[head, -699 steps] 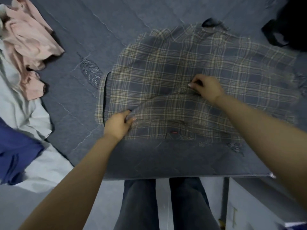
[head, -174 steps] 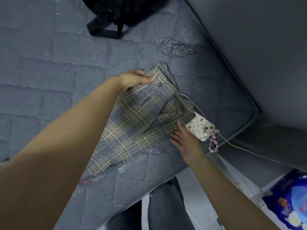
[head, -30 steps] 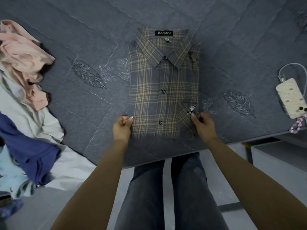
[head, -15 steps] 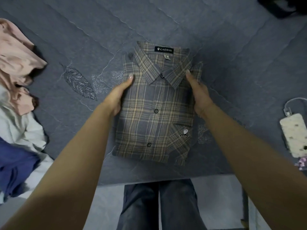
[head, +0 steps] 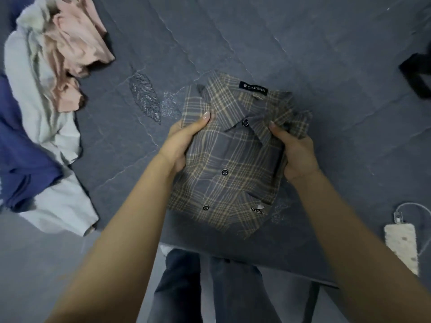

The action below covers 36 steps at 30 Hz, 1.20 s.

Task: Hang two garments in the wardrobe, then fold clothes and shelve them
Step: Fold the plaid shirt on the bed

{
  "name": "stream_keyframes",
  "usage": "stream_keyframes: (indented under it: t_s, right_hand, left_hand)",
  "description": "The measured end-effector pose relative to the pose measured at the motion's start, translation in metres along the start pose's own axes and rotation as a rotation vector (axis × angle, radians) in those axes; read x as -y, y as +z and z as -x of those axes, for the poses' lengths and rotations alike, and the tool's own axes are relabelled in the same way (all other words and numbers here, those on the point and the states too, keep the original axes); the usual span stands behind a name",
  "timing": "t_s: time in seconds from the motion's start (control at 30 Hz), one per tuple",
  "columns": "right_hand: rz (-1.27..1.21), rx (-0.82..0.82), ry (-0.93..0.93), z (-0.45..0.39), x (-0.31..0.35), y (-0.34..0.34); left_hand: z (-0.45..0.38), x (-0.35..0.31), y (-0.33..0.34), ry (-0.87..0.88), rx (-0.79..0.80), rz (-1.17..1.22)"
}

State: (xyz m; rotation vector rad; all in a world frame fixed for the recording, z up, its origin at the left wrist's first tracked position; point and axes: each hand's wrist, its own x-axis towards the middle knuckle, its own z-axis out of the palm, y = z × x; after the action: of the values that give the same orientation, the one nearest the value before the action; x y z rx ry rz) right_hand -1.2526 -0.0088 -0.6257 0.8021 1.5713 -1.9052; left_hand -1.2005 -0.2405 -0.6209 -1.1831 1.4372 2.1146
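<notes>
A folded grey and tan plaid shirt with a CAESAR collar label lies face up near the front edge of the grey quilted mattress. My left hand grips its left side just below the collar, thumb on top. My right hand grips the right side, bunching the fabric there. The collar end looks slightly raised off the mattress. A heap of unfolded clothes sits at the left: a pink garment, a white one and a blue one.
A phone in a pale patterned case lies at the mattress's right front edge, with a white cable plugged in. A black strap or bag shows at the right edge. My legs in dark jeans stand against the bed's front.
My hands moved from the shirt's lower corners up to its sides by the collar and closed on it. The right side of the shirt is now bunched and the collar end lifts.
</notes>
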Motion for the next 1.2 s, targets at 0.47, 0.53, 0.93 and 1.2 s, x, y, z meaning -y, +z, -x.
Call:
stream_keyframes:
  t_s: [0.47,0.53,0.93,1.2]
  right_hand:
    - [0.384,0.484,-0.316,0.231,0.044,0.135]
    - [0.421,0.619,-0.354,0.275,0.036,0.161]
    - [0.578,1.401,-0.331,0.599,-0.096,0.289]
    - [0.637,1.881,-0.232,0.795,-0.178,0.357]
  left_hand:
    - [0.288,0.014,-0.083,0.357,-0.411,0.532]
    - [0.341,0.024,-0.108,0.396,-0.484,0.592]
    - [0.690,0.137,-0.238,0.721,-1.063,0.865]
    - [0.853,0.194,-0.287,0.889,-1.513,0.982]
